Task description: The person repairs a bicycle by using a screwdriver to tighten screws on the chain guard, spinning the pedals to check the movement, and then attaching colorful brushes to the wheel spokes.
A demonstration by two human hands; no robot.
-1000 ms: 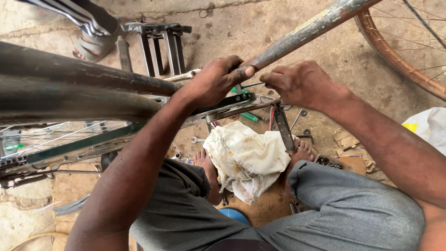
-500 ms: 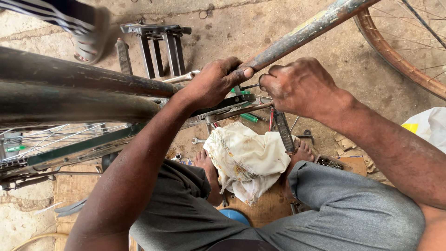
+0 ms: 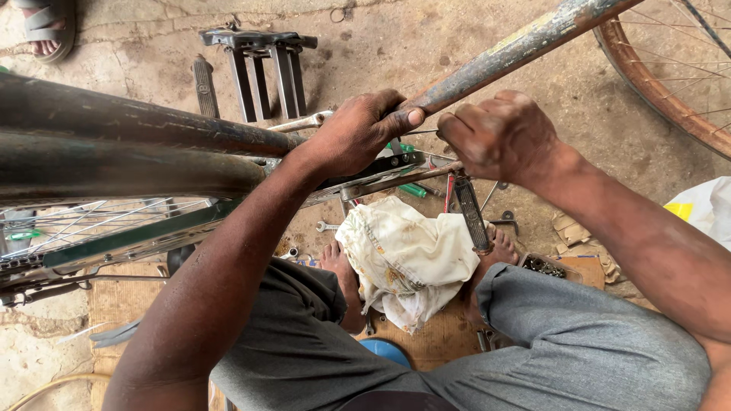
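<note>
Fingers of left hand wrapped tight round rusty bike tube, far and middle. Right hand just beside, curled shut, holding unclear. White rag near, below both hands.

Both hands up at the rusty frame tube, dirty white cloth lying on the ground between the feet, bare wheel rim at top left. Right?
Not quite. The head view shows the wheel rim at top right, not top left; top left holds a sandalled foot. The rest stands: left hand and right hand at the rusty frame tube, dirty white cloth on the ground between the feet.
</note>
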